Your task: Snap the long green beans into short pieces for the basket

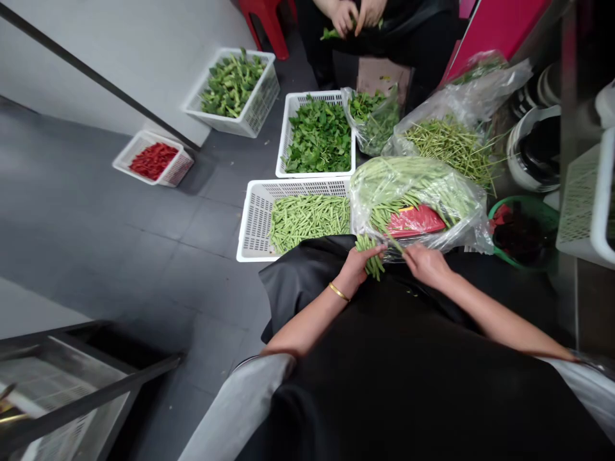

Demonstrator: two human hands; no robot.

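My left hand [358, 264] is closed round a bunch of short green bean pieces [373, 264], held over my black apron [403, 358]. Just to its right, my right hand [425, 261] pinches one long green bean [394, 243] that slants up and left toward the bunch. Beyond my hands lies an open clear plastic bag [461, 192] of long green beans, with a red packet [418, 220] among them. Left of the bag stands a white basket [254, 221] holding many cut green beans [310, 221].
Behind are a basket [282, 144] of leafy greens, a bag of greens [377, 128] and a pile of thin green stems [449, 144]. Further left sit baskets of green stalks [254, 125] and red chillies [177, 173]. Opposite, a co-worker's hands [353, 18] hold greens. A green basin [521, 259] stands right.
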